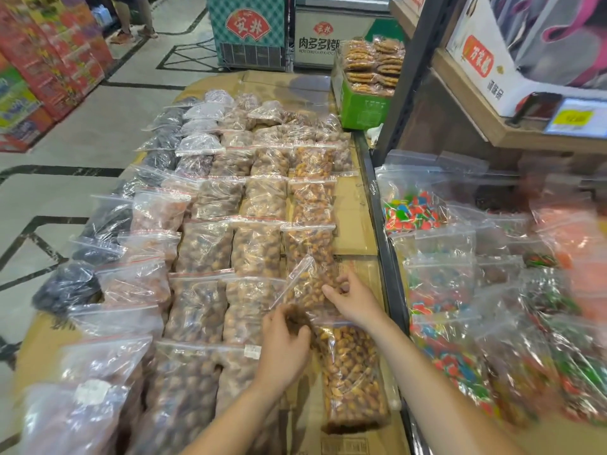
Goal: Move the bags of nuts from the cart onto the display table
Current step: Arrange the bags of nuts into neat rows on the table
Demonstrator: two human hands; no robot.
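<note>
Rows of clear zip bags of nuts [256,244] cover the cardboard-topped display table [348,211]. Near its right edge, both my hands hold one tilted bag of golden-brown nuts [305,284]. My left hand [285,343] grips its lower corner with curled fingers. My right hand [353,298] pinches its right side. Just below lies another bag of the same nuts [354,372]. To the right, past a dark rail, several more bags, many with coloured candy [440,290], lie piled; whether that is the cart I cannot tell.
A green box of stacked biscuits [361,103] stands at the table's far right corner. A shelf unit with a dark post [414,73] rises on the right. Freezers [249,31] stand behind the table. Tiled floor [82,133] and stacked red cartons [59,57] are on the left.
</note>
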